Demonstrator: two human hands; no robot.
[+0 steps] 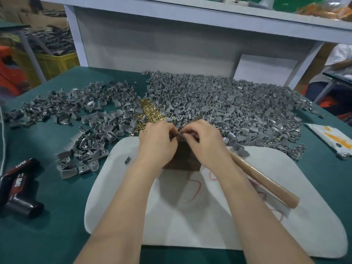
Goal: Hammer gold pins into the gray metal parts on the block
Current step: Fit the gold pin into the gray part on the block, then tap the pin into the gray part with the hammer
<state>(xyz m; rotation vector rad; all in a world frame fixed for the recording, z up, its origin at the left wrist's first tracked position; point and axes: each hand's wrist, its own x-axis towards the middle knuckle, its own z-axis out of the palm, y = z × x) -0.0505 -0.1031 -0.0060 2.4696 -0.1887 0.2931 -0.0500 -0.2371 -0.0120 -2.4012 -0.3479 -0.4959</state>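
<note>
Gray metal part (180,134) pinched between our left hand (158,140) and right hand (202,141), fingers closed on it atop the dark block (182,159); its axis is hidden. A crooked pin (none visible here) could bend. Our wooden hammer handle (264,180) lies diagonally, butt toward us.

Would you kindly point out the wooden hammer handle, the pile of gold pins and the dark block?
wooden hammer handle (266,181): head view, middle of the shaft.
pile of gold pins (148,113): head view, centre of the heap.
dark block (185,157): head view, front face between the wrists.
</note>
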